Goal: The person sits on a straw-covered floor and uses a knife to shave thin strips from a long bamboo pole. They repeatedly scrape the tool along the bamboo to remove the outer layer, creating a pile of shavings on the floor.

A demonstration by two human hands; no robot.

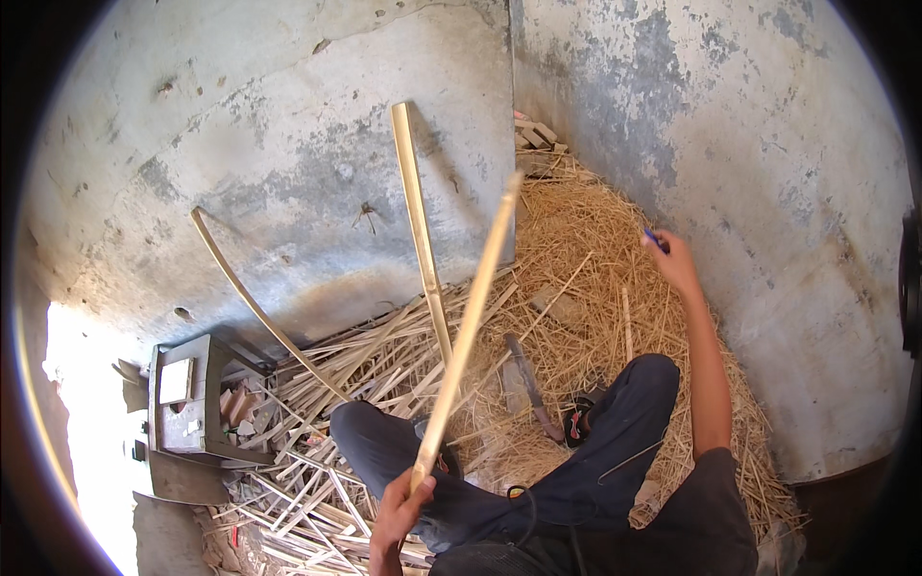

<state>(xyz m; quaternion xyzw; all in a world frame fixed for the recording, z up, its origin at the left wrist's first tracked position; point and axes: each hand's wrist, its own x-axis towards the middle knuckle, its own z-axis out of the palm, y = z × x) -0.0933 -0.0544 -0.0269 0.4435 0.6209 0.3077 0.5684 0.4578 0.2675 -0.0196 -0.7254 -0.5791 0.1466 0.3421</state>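
My left hand [399, 514] is closed around the lower end of a long split bamboo strip [461, 355], which slants up and away to the right over my legs. Out to the right, my raised right arm ends in my right hand [672, 261], its fingers closed on a small blue object [657, 241]; its kind is too small to make out. Between my feet lies a long-bladed knife [526, 372] with a wooden handle. Two more bamboo strips stand upright: a straight one [418, 206] leaning near the wall and a curved one [252, 302] farther left.
Thin shavings [576, 226] pile up against the right-hand wall [768, 240]. Many split strips [336, 370] cover the floor at left. Beside them a dark wooden box-like piece [197, 432] lies near a bright opening. Bricks [538, 134] sit in the far corner.
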